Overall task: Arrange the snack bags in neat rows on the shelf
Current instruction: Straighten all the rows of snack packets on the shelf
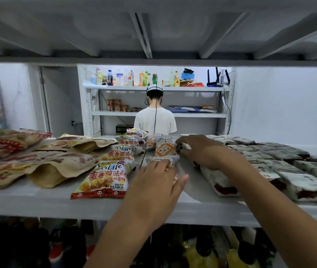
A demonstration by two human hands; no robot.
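Your left hand (153, 182) lies flat on the near end of the orange-patterned snack bag (165, 149), midway along the shelf (28, 200); your right hand (202, 151) pinches its right side.

**Shelf stock, counted**
- yellow-and-red bag (103, 178), printed "Life": 4, in one file running back.
- orange-patterned bag (165, 148), white ground: 3 showing.
- brown pouch (45, 171): at least 4, overlapping, so the full count is unclear.
- pale bag (308, 187) with a dark red end: at least 8, in rows cut off by the frame edge.
- shelf (37, 202) bearing all the above: 1.
- Grips: 2, the left grip (153, 182) and the right grip (200, 151).
- person (154, 120) in the background: 1.
- far shelving (192, 88): 1 unit.
- bottles (110, 77) on its top board: roughly a dozen, too small to count exactly.
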